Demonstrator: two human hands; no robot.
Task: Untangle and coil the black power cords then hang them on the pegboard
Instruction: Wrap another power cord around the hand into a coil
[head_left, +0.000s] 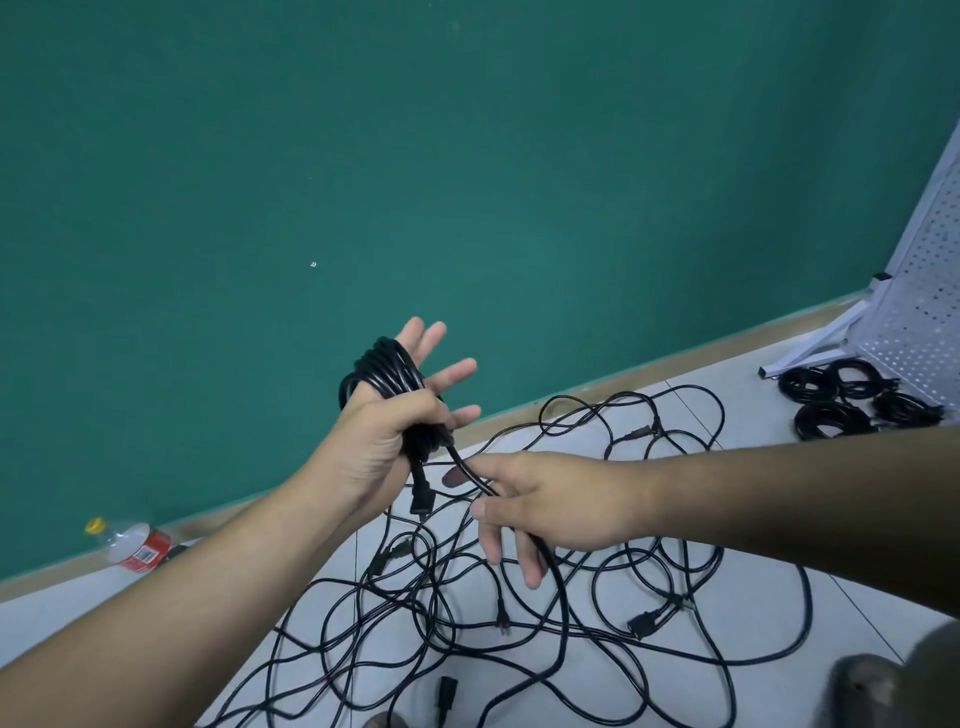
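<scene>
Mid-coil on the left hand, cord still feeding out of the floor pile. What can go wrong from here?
1. The cord pinched in the right hand runs down into the tangle; pulling may tighten a knot or drag other cords up.
2. The coil is wrapped on the left hand, whose fingers are spread; loops may slip off.

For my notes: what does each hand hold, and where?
The left hand holds the cord coil wound round its palm, under the thumb; the right hand pinches that cord's free run.

Head-worn — looking forward and down, close over cords (640, 624).
</scene>
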